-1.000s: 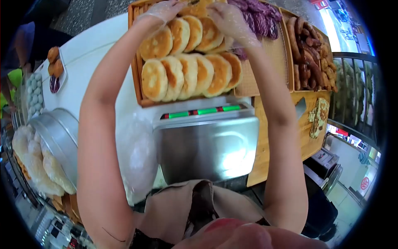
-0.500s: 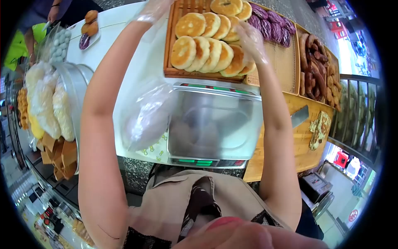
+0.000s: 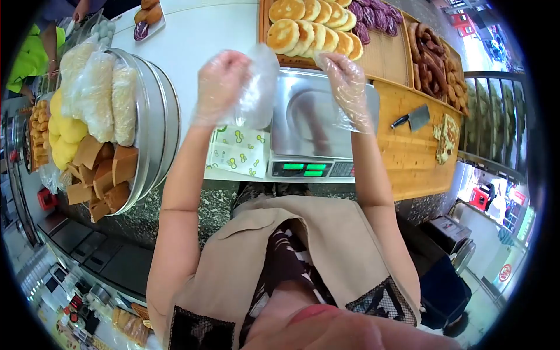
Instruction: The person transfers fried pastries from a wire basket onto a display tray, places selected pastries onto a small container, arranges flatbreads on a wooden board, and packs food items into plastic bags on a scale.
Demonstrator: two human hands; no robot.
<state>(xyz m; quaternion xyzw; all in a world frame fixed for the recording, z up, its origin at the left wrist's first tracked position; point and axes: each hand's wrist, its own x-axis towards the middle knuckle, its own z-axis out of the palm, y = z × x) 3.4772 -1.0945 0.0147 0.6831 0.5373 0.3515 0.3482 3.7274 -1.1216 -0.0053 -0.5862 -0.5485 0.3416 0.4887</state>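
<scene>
Your left fingers (image 3: 234, 65) curl and seem to pinch the clear bag (image 3: 261, 87); your right fingers (image 3: 333, 64) bend inward, and whether they grip anything I cannot tell. In the head view, the bag is against your left hand, the nearer one, above the bench (image 3: 198, 26) by the left edge of the scale (image 3: 300, 137). Its long axis points away from you, and it lies leftward of your right fingers. Count one bag, one scale, one cleaver (image 3: 419, 116) and six flatbreads (image 3: 317, 39) in the nearer row.
</scene>
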